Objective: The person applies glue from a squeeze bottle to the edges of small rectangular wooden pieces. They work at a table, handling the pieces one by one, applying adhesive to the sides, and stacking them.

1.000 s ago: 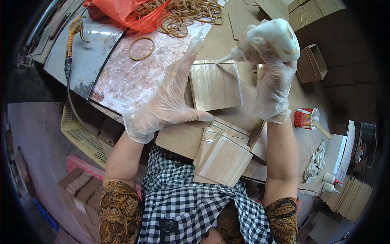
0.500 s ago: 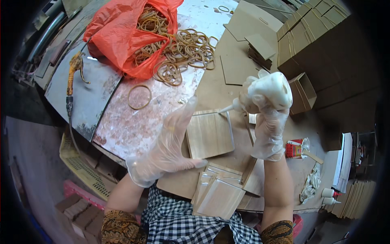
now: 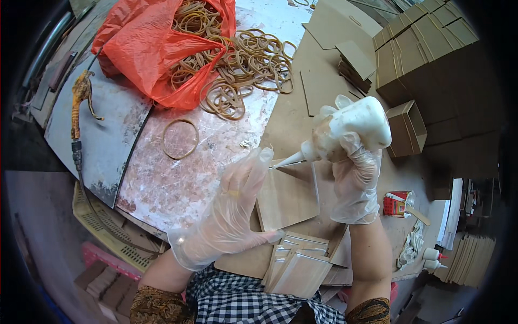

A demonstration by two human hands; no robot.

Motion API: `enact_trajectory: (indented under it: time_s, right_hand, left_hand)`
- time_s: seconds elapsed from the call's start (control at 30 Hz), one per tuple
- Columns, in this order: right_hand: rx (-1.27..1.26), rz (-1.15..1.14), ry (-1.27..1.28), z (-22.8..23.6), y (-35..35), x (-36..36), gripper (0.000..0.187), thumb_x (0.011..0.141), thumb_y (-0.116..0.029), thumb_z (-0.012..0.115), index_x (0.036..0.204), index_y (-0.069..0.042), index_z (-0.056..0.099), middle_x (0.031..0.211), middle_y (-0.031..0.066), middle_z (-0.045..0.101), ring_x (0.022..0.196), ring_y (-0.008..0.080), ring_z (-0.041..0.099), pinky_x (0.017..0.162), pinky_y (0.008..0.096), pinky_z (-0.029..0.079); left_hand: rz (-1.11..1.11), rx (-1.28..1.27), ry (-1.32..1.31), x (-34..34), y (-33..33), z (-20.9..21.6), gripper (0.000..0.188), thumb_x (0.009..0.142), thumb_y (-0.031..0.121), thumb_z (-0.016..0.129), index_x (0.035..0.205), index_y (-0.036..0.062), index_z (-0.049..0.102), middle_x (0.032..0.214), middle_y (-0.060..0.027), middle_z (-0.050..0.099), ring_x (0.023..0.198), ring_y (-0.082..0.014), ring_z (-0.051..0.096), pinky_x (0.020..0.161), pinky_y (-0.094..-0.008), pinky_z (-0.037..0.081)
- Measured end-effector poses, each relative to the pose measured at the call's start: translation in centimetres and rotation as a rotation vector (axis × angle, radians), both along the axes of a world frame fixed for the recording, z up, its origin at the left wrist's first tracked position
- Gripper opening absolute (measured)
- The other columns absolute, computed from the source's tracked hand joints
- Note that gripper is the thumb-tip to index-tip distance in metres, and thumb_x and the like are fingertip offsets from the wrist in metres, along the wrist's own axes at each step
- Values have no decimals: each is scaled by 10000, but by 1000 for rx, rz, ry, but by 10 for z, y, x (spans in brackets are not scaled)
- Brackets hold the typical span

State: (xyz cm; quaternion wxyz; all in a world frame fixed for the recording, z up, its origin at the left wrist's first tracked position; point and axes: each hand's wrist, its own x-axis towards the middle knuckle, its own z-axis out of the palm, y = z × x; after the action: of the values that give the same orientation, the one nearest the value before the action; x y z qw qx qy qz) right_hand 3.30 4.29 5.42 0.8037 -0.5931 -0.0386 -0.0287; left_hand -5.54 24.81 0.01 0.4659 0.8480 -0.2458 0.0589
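My right hand (image 3: 356,181), in a clear plastic glove, is wrapped round a white squeeze bottle (image 3: 367,124). The bottle is tilted, its pointed nozzle aimed left at the top edge of a square wooden panel (image 3: 288,197). A shiny pale line runs down the panel's right edge. My left hand (image 3: 224,210), gloved too, lies along the panel's left side with fingers stretched and thumb wide apart. Its fingertips are by the top left corner and its thumb by the lower left corner; whether they press on it I cannot tell. Below lie several overlapping small wooden panels (image 3: 302,272) with glossy strips.
A red plastic bag (image 3: 145,59) spills rubber bands (image 3: 259,59) at the far left. One loose band (image 3: 181,139) lies nearer. An air gun (image 3: 81,102) with a hose is further left. Cardboard boxes (image 3: 421,54) stack at the right, above a red tin (image 3: 396,204) and small white bottles (image 3: 431,259).
The nozzle has travelled left along the panel's top edge, from near its right corner toward its left. The view has shifted slightly; my left hand stays at the panel's left side.
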Motion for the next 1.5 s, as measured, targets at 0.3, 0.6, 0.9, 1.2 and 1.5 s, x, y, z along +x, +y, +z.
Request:
enact_trajectory:
  time_s: [0.3, 0.6, 0.9, 1.2, 1.5]
  right_hand:
    - [-40, 17, -35, 6, 22, -4, 658, 766, -169, 802, 1300, 40, 480, 1147, 168, 633, 1061, 271, 630, 936, 416, 510]
    - [-2, -108, -65, -2, -38, 4, 462, 802, -10, 737, 1225, -3, 551, 1100, 149, 658, 983, 229, 651, 849, 365, 550]
    - [-55, -210, -173, 5, -66, -15, 448, 890, -82, 659, 1277, 58, 484, 1177, 219, 619, 1052, 274, 649, 906, 363, 561]
    - [142, -253, -234, 17, -107, -58, 542, 930, -196, 630, 1341, 77, 406, 1257, 235, 564, 1151, 293, 593, 994, 390, 507]
    - [352, -308, -206, 17, -155, -109, 585, 919, -210, 646, 1357, 77, 385, 1254, 257, 560, 1164, 361, 578, 1009, 437, 496]
  left_hand:
    - [-3, -23, 15, 3, 0, 4, 1242, 553, 314, 882, 1517, 27, 151, 1516, -206, 249, 1347, -402, 292, 1126, -477, 251]
    - [10, -45, -46, 0, -1, -1, 1205, 569, 335, 878, 1507, 24, 189, 1535, -186, 257, 1349, -400, 296, 1128, -475, 254]
    - [28, 44, -141, -1, -5, 6, 1160, 602, 408, 832, 1510, 34, 214, 1531, -173, 274, 1312, -360, 334, 1120, -449, 249]
    - [20, 396, -26, 2, -10, 34, 1180, 563, 449, 805, 1540, 147, 215, 1258, -230, 445, 1193, -381, 393, 1068, -489, 280]
    - [-169, 544, 228, 30, -14, 75, 1165, 586, 398, 799, 1511, 9, 208, 1321, -286, 444, 1237, -411, 423, 1074, -450, 306]
